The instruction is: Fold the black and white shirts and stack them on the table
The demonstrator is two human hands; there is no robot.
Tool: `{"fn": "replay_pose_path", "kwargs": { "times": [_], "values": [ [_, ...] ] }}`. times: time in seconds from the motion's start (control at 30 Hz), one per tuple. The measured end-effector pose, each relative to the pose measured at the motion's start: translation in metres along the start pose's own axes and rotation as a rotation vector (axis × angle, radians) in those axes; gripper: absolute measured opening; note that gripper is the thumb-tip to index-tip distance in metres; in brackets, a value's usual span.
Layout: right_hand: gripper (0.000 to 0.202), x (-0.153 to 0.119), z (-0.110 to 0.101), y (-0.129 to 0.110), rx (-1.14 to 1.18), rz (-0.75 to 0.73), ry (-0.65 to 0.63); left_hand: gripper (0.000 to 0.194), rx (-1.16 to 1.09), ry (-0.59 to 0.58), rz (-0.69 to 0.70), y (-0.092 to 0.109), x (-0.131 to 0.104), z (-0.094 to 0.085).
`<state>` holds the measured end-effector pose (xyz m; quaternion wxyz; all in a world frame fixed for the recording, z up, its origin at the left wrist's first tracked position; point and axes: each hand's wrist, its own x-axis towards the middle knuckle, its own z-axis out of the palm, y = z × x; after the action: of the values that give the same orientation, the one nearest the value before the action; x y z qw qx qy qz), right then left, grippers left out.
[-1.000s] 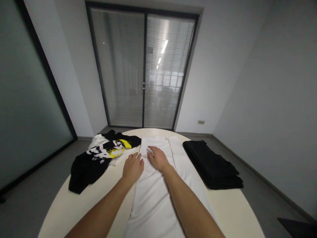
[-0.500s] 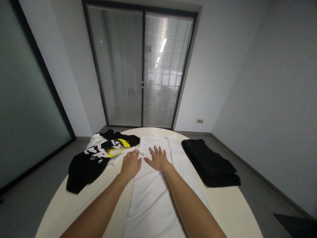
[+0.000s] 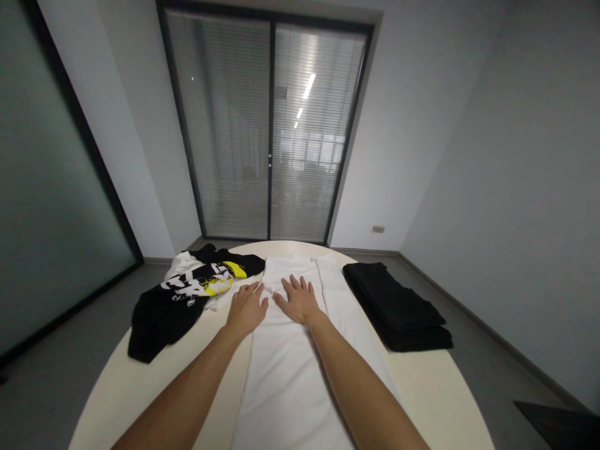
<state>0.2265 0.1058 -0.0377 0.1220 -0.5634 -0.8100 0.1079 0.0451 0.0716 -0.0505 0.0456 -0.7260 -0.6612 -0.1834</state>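
A white garment (image 3: 285,375) lies spread lengthwise down the middle of the table, its right part folded over in a long strip and a small label near its far end. My right hand (image 3: 298,301) rests palm down on the far part of it, fingers spread. At the garment's left edge is my left hand (image 3: 246,309), with fingers stretched forward, thumb apart and fingertips touching the cloth by a small crease. Whether the left fingertips catch any fabric is too small to make out.
A crumpled black T-shirt (image 3: 164,315) with white and yellow print lies left, over some white cloth. Folded black garments (image 3: 394,306) are stacked on the right. The round cream table (image 3: 435,387) ends at a curved edge; beyond stands a glass partition (image 3: 269,125) with blinds.
Both hands stay in nearly the same place on the white garment. The view has shifted very slightly; nothing is picked up or let go.
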Motion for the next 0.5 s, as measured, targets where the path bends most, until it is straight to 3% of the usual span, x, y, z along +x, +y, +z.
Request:
{"fn": "replay_pose_path", "kwargs": {
  "times": [0.27, 0.5],
  "values": [
    [0.065, -0.001, -0.013, -0.004, -0.066, 0.002, 0.033, 0.045, -0.047, 0.016, -0.013, -0.001, -0.001, 0.000],
    [0.063, -0.007, -0.016, 0.012, -0.033, 0.030, 0.039, 0.037, -0.144, 0.056, -0.052, -0.001, 0.004, 0.002]
  ]
}}
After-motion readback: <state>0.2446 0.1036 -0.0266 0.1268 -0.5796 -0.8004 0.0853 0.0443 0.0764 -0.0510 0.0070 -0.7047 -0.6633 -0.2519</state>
